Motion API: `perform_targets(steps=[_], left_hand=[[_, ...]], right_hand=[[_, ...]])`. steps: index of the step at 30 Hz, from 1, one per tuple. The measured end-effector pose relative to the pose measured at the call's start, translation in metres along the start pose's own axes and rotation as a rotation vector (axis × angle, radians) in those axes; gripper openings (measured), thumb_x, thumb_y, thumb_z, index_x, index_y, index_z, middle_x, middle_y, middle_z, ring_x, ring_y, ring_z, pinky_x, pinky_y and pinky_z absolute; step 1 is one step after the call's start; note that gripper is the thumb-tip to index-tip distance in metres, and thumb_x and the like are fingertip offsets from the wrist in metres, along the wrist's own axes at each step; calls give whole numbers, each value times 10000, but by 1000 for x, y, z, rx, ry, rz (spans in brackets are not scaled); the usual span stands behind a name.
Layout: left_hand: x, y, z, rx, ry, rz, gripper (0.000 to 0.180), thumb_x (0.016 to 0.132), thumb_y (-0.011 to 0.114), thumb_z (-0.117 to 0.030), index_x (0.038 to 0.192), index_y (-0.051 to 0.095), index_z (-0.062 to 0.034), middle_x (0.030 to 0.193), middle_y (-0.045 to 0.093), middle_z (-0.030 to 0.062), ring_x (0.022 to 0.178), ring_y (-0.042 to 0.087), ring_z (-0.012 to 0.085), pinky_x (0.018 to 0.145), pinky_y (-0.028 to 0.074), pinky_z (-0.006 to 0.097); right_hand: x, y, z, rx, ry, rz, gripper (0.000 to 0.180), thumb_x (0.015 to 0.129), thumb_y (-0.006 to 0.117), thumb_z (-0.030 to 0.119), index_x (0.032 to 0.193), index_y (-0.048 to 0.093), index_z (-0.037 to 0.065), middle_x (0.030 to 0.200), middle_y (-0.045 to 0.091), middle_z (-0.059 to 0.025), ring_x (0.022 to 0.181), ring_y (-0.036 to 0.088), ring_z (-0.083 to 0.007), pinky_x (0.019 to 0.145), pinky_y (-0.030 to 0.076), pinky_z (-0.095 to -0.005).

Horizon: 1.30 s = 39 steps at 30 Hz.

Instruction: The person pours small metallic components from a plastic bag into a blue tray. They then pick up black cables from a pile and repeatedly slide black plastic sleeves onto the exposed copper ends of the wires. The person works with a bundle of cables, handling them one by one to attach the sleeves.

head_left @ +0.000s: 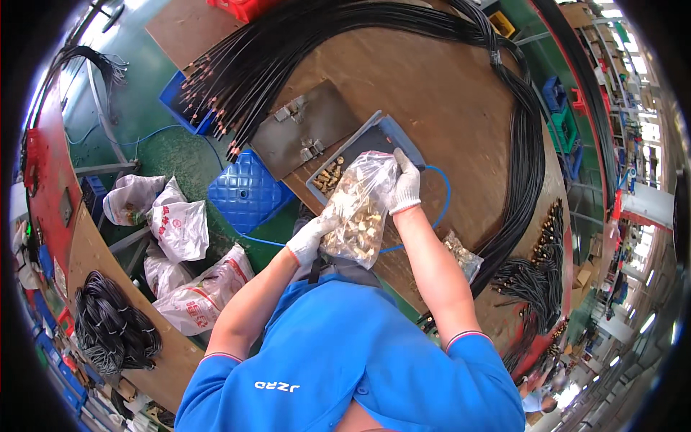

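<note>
A clear plastic bag [360, 227] full of brass-coloured fittings hangs between my two hands, in front of my body. My left hand [311, 239], in a white knit glove, is closed on the bag's lower left side. Gloved the same way, my right hand [404, 184] grips the bag near its upper right end. Behind the bag stands a grey-blue plastic bin [381, 129], partly covered by it. Loose brass fittings [329, 176] lie at the bin's left end.
Long black cables [345, 21] curve around the wooden table [432, 93]. A metal plate with clamps [302, 129] lies left of the bin. Another bag of fittings [461, 255] sits right of my right forearm. A blue plastic stool [248, 194] and white sacks [180, 223] stand left.
</note>
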<state>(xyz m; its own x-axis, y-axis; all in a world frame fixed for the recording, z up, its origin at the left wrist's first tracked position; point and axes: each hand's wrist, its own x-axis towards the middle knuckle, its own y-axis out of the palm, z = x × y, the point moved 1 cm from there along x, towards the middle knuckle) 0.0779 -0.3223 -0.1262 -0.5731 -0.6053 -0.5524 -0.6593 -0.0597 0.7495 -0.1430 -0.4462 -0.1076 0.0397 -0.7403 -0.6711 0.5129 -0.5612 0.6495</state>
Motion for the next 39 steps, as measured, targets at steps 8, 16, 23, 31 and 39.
perform_targets(steps=[8, 16, 23, 31, 39], left_hand=[[0, 46, -45, -29, -154, -79, 489, 987, 699, -288, 1394, 600, -36, 1251, 726, 96, 1100, 719, 199, 980, 579, 361], [13, 63, -67, -273, -287, -153, 392, 994, 693, -221, 1315, 634, -5, 1203, 741, 137, 1045, 740, 259, 938, 615, 397], [-1, 109, -103, 32, -380, -248, 285, 1015, 692, -342, 1109, 687, -73, 938, 713, 60, 758, 678, 164, 584, 535, 304], [-20, 114, -79, -29, -297, -296, 235, 1065, 623, -306, 1132, 637, -82, 867, 671, 49, 612, 616, 157, 461, 451, 262], [-32, 112, -77, 41, -191, -258, 274, 1079, 623, -258, 1133, 603, 10, 777, 642, 60, 530, 590, 123, 441, 492, 249]], right_hand=[[57, -36, -6, -168, 240, -110, 342, 1042, 612, 269, 1136, 673, -54, 970, 754, -211, 880, 749, -376, 846, 627, -491], [58, -22, 12, -219, 417, -179, 445, 1078, 522, 338, 1115, 711, -64, 1024, 769, -225, 914, 748, -387, 871, 613, -513], [67, -20, 26, -330, 445, -137, 411, 1082, 517, 337, 1103, 721, -19, 1018, 777, -178, 907, 744, -356, 853, 605, -491], [70, -37, 24, -369, 398, -135, 330, 1069, 566, 288, 1050, 738, 7, 930, 781, -140, 814, 748, -286, 752, 619, -431], [54, -11, 24, -368, 493, -162, 331, 1055, 597, 313, 1005, 744, 20, 895, 776, -123, 780, 744, -276, 723, 618, -425]])
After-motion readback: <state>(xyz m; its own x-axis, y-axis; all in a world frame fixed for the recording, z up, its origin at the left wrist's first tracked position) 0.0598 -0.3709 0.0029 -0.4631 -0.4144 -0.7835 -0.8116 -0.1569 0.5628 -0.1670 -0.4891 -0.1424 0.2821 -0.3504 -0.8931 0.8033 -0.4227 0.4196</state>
